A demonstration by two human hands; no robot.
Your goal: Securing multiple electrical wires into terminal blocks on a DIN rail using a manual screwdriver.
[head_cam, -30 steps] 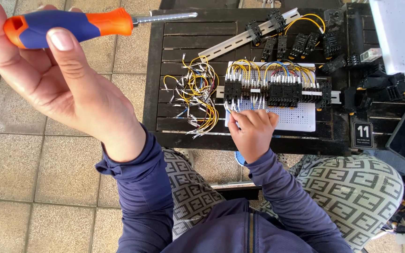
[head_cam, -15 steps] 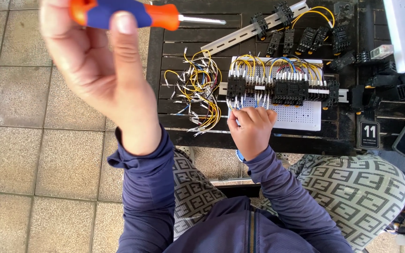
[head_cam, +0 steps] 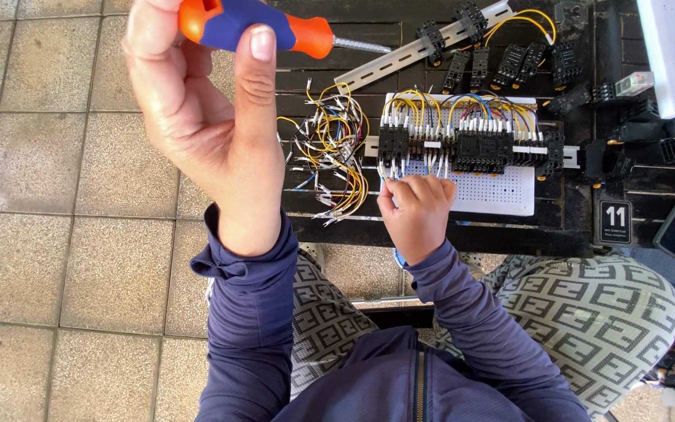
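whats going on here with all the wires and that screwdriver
A seated person is working on a wiring job at a dark slatted table. The left hand holds an orange-and-blue-handled screwdriver raised close to the camera. The right hand rests its fingertips at the lower edge of a row of black terminal blocks on a white perforated board. A loose bundle of yellow and white wires lies to their left.

left hand [head_cam: 205, 117] raised, fingers [head_cam: 262, 74] curled in a grip, right hand [head_cam: 416, 211] low, fingers bent forward
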